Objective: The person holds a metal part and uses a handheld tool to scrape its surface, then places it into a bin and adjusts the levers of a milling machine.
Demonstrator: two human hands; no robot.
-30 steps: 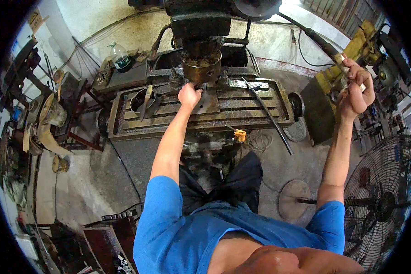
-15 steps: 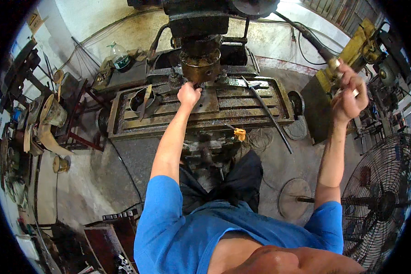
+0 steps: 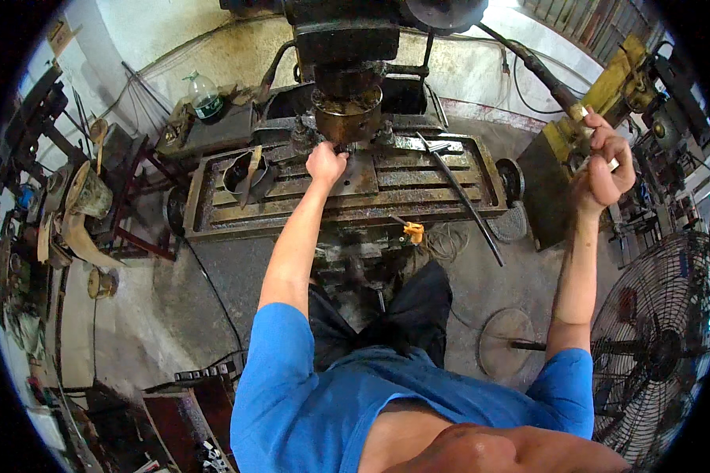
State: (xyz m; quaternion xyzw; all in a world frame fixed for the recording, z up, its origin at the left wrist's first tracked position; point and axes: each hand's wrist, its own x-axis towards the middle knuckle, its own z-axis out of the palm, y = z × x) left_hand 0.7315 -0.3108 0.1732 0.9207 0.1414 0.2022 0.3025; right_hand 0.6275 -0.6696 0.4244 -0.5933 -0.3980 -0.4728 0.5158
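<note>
We look down on a milling machine whose slotted metal table spans the middle of the frame. At upper centre, a brown metal cylinder sits directly beneath the machine's dark head. Our left hand lies just below the cylinder, its fingers curled; we cannot tell whether this grip is clamped on anything. At right, our right hand is raised well apart from the table, its grip closed around the pale end of a long dark lever, which slopes down from the top of the frame. On the table's left part we note a dark cup with a brush across it; on its right part, a dark bar extends past the front edge. A clear bottle stands at upper left, and a caged fan occupies the lower right.
</note>
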